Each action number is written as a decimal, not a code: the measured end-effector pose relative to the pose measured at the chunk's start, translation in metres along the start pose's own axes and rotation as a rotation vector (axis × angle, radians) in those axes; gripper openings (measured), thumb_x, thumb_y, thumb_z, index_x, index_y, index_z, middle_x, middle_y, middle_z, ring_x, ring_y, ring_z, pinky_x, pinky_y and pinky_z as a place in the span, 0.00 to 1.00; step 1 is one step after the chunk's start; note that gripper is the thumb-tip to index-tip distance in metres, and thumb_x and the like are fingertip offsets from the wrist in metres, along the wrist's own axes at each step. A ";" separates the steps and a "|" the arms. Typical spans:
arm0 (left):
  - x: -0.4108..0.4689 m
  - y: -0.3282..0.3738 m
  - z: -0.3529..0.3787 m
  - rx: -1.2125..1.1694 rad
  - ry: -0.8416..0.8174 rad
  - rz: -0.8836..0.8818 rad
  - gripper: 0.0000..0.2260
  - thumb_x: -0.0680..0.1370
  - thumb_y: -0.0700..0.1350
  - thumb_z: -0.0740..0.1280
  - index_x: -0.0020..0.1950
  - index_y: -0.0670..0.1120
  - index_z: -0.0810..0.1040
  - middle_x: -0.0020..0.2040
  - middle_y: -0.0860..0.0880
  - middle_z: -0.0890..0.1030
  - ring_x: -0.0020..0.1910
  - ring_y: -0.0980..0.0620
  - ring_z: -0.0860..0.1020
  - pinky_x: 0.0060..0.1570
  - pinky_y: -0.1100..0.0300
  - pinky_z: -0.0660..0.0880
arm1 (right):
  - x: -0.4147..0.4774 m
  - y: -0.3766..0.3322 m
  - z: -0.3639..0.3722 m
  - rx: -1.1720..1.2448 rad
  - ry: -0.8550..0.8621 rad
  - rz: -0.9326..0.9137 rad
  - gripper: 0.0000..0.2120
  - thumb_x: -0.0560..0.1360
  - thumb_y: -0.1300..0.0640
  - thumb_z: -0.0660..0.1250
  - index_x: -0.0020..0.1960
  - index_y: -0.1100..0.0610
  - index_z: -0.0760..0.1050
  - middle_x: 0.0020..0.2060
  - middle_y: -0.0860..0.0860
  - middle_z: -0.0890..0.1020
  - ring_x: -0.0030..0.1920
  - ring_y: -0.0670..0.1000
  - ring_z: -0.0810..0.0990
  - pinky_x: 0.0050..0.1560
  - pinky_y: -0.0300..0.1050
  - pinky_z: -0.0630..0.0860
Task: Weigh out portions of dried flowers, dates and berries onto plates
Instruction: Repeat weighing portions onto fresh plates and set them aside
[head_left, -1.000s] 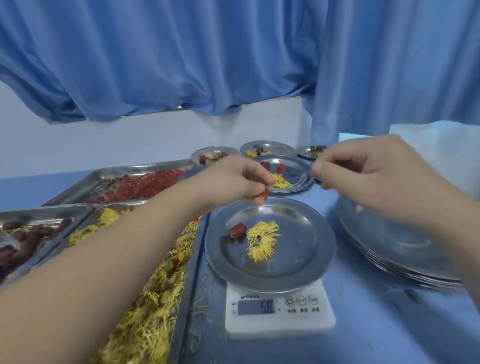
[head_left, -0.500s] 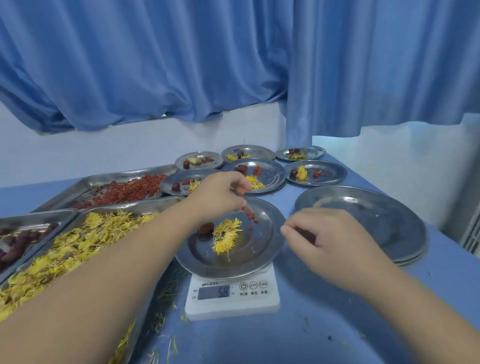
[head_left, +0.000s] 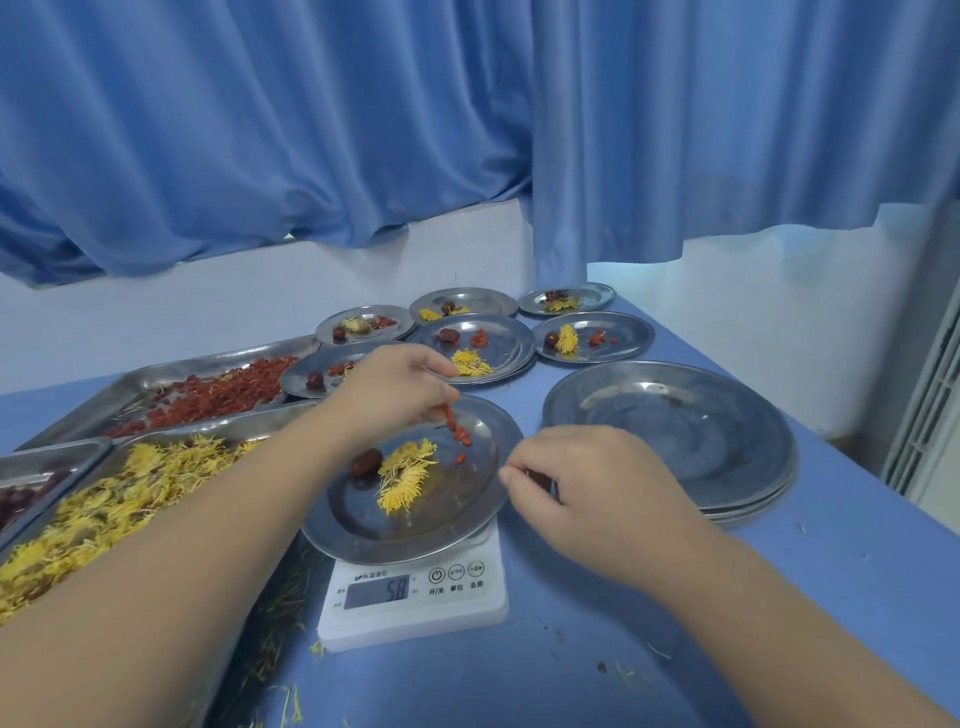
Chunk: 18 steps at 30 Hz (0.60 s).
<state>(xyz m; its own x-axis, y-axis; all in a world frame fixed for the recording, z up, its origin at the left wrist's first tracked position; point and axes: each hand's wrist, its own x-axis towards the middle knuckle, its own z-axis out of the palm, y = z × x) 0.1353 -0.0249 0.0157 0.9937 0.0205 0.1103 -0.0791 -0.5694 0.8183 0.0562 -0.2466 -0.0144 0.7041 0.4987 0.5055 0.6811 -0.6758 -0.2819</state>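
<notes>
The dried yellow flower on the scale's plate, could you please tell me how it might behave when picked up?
Likely very light and brittle: the flower is a loose fan of thin petals. It would probably shed bits, as stray strands litter the table beside the scale.
</notes>
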 end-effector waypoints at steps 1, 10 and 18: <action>0.000 -0.002 0.000 0.047 0.008 0.026 0.07 0.75 0.39 0.70 0.50 0.50 0.81 0.45 0.48 0.85 0.42 0.52 0.85 0.47 0.57 0.80 | 0.000 0.000 0.000 -0.006 -0.006 -0.004 0.15 0.78 0.48 0.56 0.37 0.53 0.73 0.31 0.48 0.74 0.35 0.49 0.74 0.37 0.48 0.74; -0.006 -0.011 0.001 0.143 0.108 0.107 0.10 0.74 0.41 0.72 0.50 0.55 0.79 0.48 0.54 0.81 0.36 0.54 0.84 0.36 0.63 0.78 | 0.000 0.001 0.003 0.006 -0.036 -0.017 0.14 0.77 0.49 0.58 0.35 0.52 0.72 0.29 0.47 0.73 0.33 0.48 0.73 0.35 0.48 0.73; -0.008 -0.002 0.002 0.182 0.082 0.100 0.14 0.72 0.43 0.75 0.54 0.57 0.79 0.51 0.58 0.80 0.43 0.63 0.79 0.36 0.71 0.73 | 0.001 0.002 0.001 -0.011 -0.023 -0.027 0.15 0.77 0.49 0.58 0.33 0.52 0.68 0.28 0.47 0.70 0.32 0.48 0.71 0.35 0.49 0.73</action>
<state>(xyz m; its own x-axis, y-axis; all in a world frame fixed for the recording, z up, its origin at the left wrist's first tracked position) 0.1278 -0.0252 0.0119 0.9713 0.0195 0.2371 -0.1534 -0.7107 0.6866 0.0584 -0.2470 -0.0150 0.6904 0.5291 0.4934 0.6974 -0.6681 -0.2593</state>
